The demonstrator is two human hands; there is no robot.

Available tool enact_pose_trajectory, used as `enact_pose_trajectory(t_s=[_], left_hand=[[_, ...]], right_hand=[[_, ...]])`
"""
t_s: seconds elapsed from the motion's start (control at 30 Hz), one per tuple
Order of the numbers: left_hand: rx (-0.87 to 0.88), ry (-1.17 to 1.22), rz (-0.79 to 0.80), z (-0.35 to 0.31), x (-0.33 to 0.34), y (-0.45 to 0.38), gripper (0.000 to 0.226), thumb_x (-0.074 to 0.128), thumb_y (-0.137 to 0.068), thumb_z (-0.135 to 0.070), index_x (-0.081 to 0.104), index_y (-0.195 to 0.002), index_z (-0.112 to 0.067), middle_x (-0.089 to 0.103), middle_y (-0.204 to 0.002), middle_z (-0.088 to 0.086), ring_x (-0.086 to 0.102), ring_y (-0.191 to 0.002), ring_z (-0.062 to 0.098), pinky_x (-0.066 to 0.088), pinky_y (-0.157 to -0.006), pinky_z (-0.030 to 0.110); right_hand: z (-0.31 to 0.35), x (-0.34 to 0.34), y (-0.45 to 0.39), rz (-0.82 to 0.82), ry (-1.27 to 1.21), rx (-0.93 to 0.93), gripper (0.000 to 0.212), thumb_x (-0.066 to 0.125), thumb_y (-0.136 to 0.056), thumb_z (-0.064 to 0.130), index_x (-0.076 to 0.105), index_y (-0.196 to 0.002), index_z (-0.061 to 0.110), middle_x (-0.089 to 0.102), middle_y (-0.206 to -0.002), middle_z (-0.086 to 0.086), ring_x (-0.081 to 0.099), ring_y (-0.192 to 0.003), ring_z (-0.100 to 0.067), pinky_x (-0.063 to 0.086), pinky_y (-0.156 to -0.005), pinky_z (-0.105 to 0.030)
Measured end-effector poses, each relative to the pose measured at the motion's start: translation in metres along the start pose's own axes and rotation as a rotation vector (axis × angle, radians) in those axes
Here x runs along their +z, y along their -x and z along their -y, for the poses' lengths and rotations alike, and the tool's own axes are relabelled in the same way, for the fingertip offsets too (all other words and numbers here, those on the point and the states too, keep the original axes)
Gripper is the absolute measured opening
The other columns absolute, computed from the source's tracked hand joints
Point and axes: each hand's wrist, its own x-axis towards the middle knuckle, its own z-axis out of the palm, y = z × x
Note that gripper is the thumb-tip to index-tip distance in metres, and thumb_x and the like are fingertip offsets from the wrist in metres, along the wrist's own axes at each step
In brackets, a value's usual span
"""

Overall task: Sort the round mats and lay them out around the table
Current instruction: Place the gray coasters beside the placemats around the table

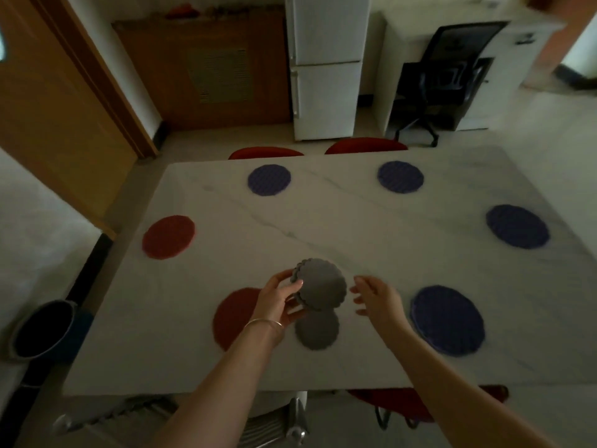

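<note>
left hand point(277, 302): fingers clamped on a small stack of grey round mats with wavy edges point(319, 284), held above the white marble table point(323, 221) | right hand point(374, 299): fingers spread apart, empty, just beside the stack | another grey round mat point(316, 331) lies flat under the fingers | dark red round mat point(231, 315) behind the left wrist

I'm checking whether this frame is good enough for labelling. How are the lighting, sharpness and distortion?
Head view: dim and underexposed, so the grey mats in the left hand read dull; the right hand and room edges are soft with motion blur; wide-angle distortion bows the table edges; mat colours stay distinguishable.
</note>
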Motion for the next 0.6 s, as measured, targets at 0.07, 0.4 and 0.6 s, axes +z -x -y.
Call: enact_pose_trajectory(t_s=[0.07,0.4,0.6], left_hand=[[0.002,-0.033,0.06,0.003,0.036,-0.005,0.023,0.064,-0.083,-0.008,0.062,-0.097,-0.026,0.067,-0.1,0.01,0.065,-0.088,0.027,0.056,-0.061,0.036],[-0.019,-0.075,0.162,0.065,0.206,-0.023,0.018,0.062,-0.087,-0.015,0.063,-0.1,-0.027,0.071,-0.096,0.005,0.067,-0.088,0.023,0.057,-0.068,0.036],[-0.073,-0.069,0.096,0.111,0.277,-0.028,0.015,0.058,-0.09,-0.013,0.061,-0.101,-0.024,0.067,-0.099,0.009,0.065,-0.087,0.026,0.058,-0.071,0.04]], right_hand=[[0.01,-0.028,-0.01,0.007,-0.032,-0.015,0.017,0.059,-0.09,0.027,0.065,-0.1,0.015,0.068,-0.09,-0.005,0.066,-0.081,-0.021,0.058,-0.066,-0.032],[-0.013,-0.203,-0.062,-0.109,-0.189,0.084,0.01,0.074,-0.077,0.006,0.065,-0.082,0.006,0.068,-0.086,-0.02,0.068,-0.079,-0.033,0.06,-0.069,-0.043],[-0.033,-0.305,-0.075,-0.103,-0.259,0.182,0.008,0.064,-0.085,0.006,0.059,-0.091,0.003,0.063,-0.093,-0.018,0.065,-0.084,-0.029,0.059,-0.067,-0.037]])
